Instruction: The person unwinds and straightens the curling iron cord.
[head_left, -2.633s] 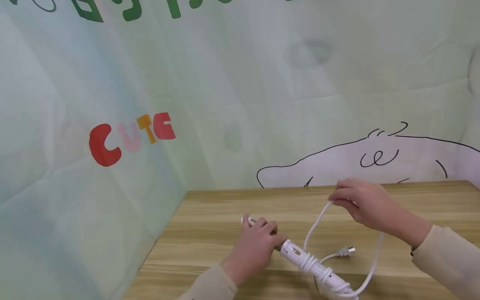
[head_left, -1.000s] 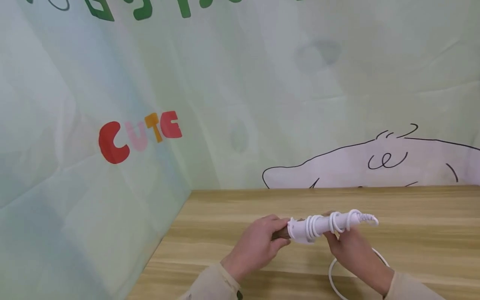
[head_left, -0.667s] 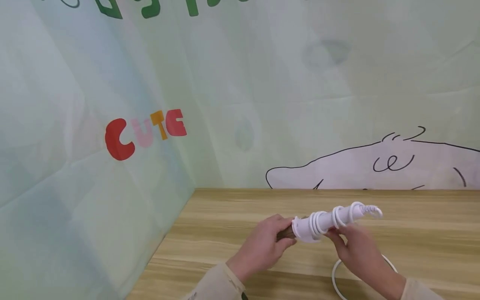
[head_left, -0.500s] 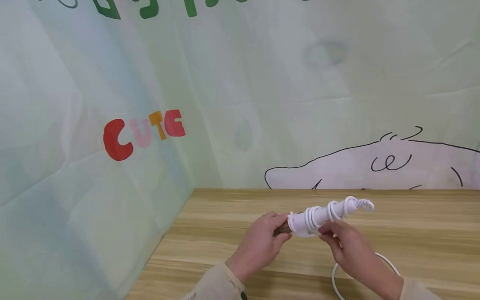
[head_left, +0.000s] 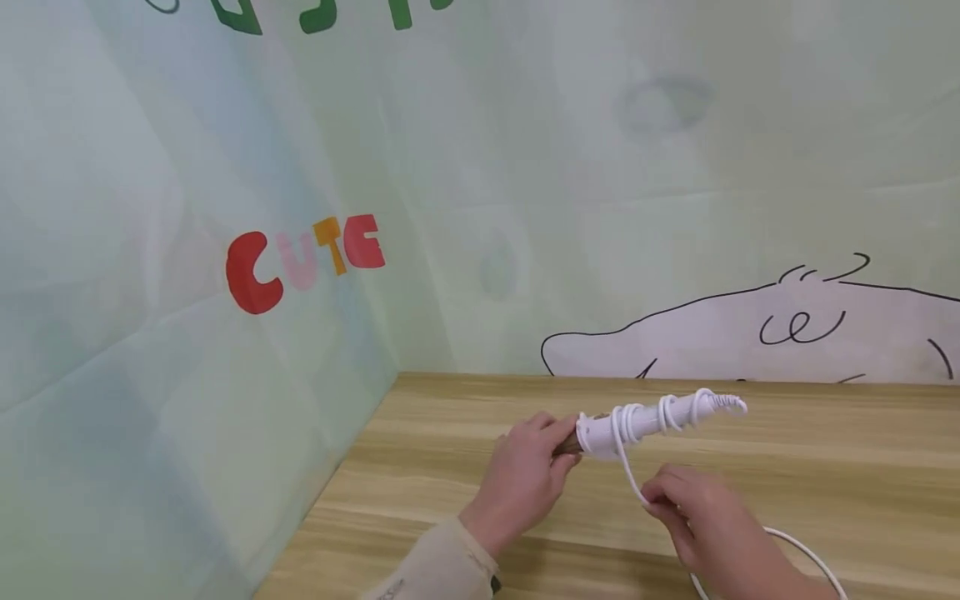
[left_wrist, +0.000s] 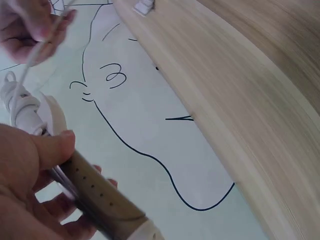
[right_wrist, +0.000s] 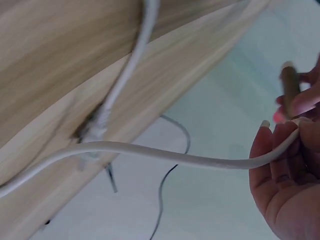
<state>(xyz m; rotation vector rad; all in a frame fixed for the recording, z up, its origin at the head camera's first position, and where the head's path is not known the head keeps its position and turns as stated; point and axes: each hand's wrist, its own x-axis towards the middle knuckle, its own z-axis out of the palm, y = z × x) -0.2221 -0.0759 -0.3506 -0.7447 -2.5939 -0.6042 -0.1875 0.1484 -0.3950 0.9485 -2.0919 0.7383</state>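
Note:
A hair iron (head_left: 645, 425) has a white handle and a brown barrel (left_wrist: 102, 192) with small vent holes. My left hand (head_left: 521, 479) grips it by the barrel, the handle pointing right and tilted slightly up, above the table. White cord (head_left: 628, 471) is wound in several loops round the handle. From the loops nearest the barrel it runs down to my right hand (head_left: 705, 521), which pinches it between thumb and fingers. Beyond that hand the cord (right_wrist: 165, 155) hangs in a loose curve. In the right wrist view a blurred plug (right_wrist: 95, 132) lies on the table.
The wood-grain table (head_left: 420, 442) ends at the back against a pale printed cloth (head_left: 480, 333) with a line drawing. Another cloth wall (head_left: 150, 392), with coloured letters, stands along the left side.
First my right hand held the cord high at the right. The iron then swung from pointing down-right to slightly up. Since then, the right hand has drawn the cord down from the handle, nearer me.

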